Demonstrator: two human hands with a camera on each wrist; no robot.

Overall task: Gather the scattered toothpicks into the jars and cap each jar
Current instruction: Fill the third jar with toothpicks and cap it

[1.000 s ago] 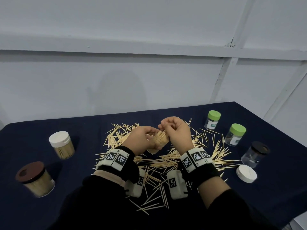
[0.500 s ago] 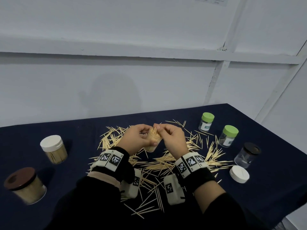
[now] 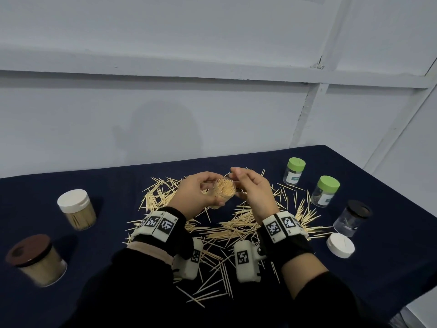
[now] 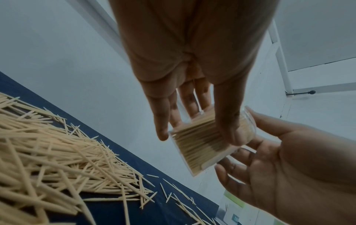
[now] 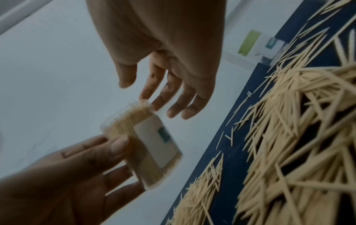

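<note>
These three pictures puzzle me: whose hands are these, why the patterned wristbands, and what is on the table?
No machine here: a person works with bare hands. The big picture comes from a camera on their head; the other two come from cameras on each wrist, looking along the fingers. The patterned bands carry those cameras.

The left hand grips an uncapped clear jar packed with toothpicks. The right hand is open beside its mouth, holding nothing.

On the dark blue table lie scattered toothpicks, two filled capped jars at left, two green-lidded jars and a black-lidded jar at right, plus a loose white cap.
</note>
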